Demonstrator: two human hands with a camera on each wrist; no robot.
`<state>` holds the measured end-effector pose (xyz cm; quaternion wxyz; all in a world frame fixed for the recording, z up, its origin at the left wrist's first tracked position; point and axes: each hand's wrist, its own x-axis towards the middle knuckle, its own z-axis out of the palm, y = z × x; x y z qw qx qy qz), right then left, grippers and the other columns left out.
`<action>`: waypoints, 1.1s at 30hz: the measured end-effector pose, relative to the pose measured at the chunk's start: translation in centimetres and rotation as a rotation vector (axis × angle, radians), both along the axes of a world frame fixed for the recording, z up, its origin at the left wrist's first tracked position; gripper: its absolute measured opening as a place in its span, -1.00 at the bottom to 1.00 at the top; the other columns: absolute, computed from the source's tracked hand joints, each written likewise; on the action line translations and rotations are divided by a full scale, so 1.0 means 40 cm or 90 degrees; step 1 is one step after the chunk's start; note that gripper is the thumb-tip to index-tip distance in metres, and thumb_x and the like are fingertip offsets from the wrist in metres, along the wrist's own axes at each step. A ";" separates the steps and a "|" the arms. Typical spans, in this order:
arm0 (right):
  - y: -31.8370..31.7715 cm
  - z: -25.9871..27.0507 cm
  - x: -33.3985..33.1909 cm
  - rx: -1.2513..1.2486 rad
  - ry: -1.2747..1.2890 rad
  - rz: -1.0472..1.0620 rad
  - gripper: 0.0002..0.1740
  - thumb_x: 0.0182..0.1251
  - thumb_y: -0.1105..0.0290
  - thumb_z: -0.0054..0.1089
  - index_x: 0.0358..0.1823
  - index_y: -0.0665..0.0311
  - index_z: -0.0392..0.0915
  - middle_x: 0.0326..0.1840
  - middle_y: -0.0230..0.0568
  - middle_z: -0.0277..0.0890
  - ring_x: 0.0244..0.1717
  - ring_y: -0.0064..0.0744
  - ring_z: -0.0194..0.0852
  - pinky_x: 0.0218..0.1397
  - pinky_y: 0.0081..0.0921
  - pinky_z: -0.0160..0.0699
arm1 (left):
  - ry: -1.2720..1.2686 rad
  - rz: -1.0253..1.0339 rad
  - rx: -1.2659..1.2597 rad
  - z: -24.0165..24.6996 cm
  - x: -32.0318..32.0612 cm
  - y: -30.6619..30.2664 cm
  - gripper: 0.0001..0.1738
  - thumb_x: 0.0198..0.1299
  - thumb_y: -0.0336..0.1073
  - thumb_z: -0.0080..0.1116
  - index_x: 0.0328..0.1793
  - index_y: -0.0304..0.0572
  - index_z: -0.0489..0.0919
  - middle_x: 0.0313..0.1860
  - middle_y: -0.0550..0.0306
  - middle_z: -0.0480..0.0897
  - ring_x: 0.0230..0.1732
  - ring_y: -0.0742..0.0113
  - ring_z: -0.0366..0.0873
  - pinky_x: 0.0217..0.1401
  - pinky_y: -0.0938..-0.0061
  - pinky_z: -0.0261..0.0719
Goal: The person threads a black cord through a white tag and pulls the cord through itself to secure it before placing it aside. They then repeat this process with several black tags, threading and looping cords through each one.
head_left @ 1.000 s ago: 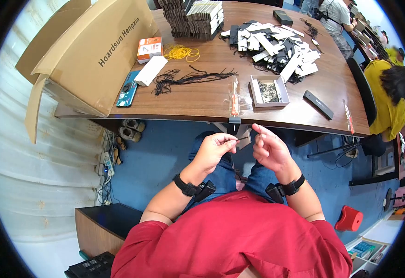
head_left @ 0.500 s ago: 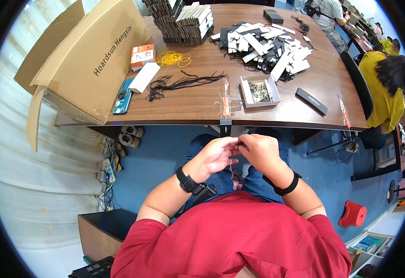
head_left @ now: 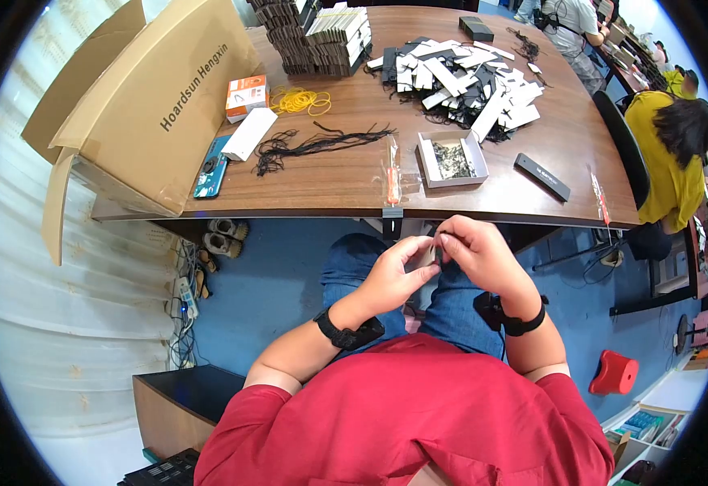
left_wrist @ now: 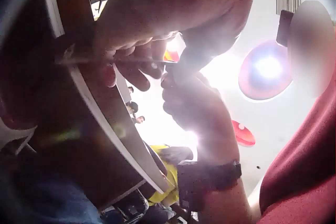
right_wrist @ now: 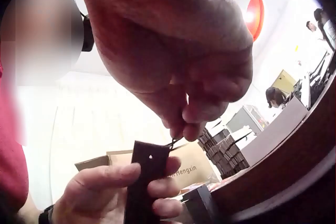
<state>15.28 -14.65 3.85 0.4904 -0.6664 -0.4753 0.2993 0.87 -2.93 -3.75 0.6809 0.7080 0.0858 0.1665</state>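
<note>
My left hand holds a flat black tag between its thumb and fingers. The tag has a small hole near its upper end, plain in the right wrist view. Just above that end, my right hand pinches a thin black cord, with a short twisted bit showing below the fingertips. Both hands meet over the lap, in front of the table edge. In the left wrist view the tag appears edge-on in dim light, beneath the left hand.
On the table lie a heap of black and white tags, loose black cords and an open white box of small dark pieces. A cardboard carton stands left, near stacked tags. Another person sits right.
The right hand, apart with its index finger extended at first, has come up to the left hand and now pinches the cord. The left hand has moved slightly right.
</note>
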 end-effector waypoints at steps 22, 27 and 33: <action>-0.037 -0.102 0.095 0.068 0.374 -0.226 -0.78 0.48 0.30 -0.03 -0.25 0.26 0.52 -0.36 -0.36 0.54 -0.38 -0.52 0.49 -0.36 -0.62 0.41 | 0.017 0.087 0.658 0.118 -0.051 0.033 -0.52 -0.06 -0.32 0.31 0.07 -0.22 0.54 -0.26 0.00 0.54 -0.21 0.02 0.56 -0.18 0.24 0.53; -0.047 -0.050 0.055 0.044 -0.047 -0.015 -0.64 0.35 0.33 0.16 0.06 0.42 0.49 -0.13 -0.17 0.57 -0.16 -0.51 0.52 -0.13 -0.48 0.52 | 0.058 -0.092 0.617 0.098 -0.057 0.024 -0.45 -0.04 -0.33 0.31 0.12 -0.22 0.39 -0.19 -0.06 0.58 -0.18 -0.05 0.59 -0.19 0.18 0.58; -0.005 -0.014 -0.014 -0.296 0.178 0.191 -0.73 0.31 0.38 0.23 -0.04 0.36 0.54 -0.41 -0.30 0.64 -0.44 -0.53 0.62 -0.43 -0.60 0.52 | -0.014 -0.039 0.609 0.130 -0.065 0.034 -0.24 -0.07 -0.28 0.38 0.27 -0.25 0.29 0.02 -0.13 0.50 -0.01 -0.10 0.53 0.01 0.16 0.51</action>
